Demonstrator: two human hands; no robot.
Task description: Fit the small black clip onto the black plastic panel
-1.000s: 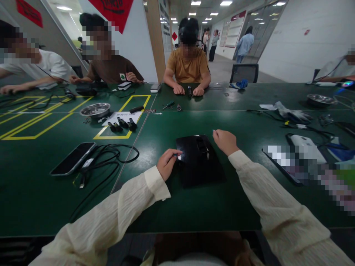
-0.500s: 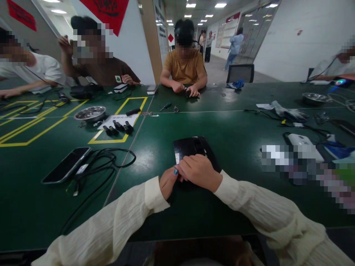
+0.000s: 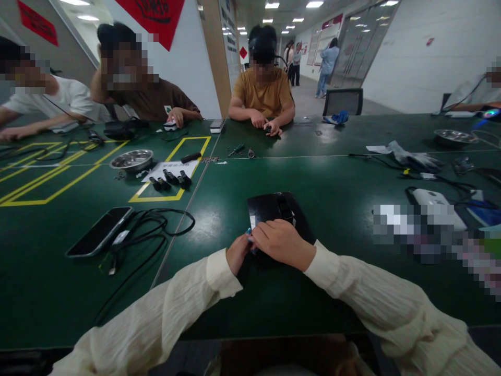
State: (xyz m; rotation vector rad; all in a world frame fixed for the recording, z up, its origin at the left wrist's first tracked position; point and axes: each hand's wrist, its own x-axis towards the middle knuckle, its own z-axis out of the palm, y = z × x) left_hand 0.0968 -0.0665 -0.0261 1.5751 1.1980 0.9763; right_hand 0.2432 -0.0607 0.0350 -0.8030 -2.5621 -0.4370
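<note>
My left hand and my right hand meet over the near edge of a flat, glossy black device lying on the table. The fingers of my right hand curl over and touch the fingertips of my left, which are closed against them. Whatever may be between the fingers is hidden. A small white patch shows on the device's left side, and a dark rectangular recess on its top. Part of the device is covered by my right hand.
To the left lie a phone and a coiled black cable. Beyond them are a metal bowl and several black cylindrical parts. A white device and gloves lie right. Across the table sits a person.
My hands stay together, with my left fingers and thumb shifted slightly. The view has tilted a little. At the left, a person in brown has moved a raised hand to the head.
</note>
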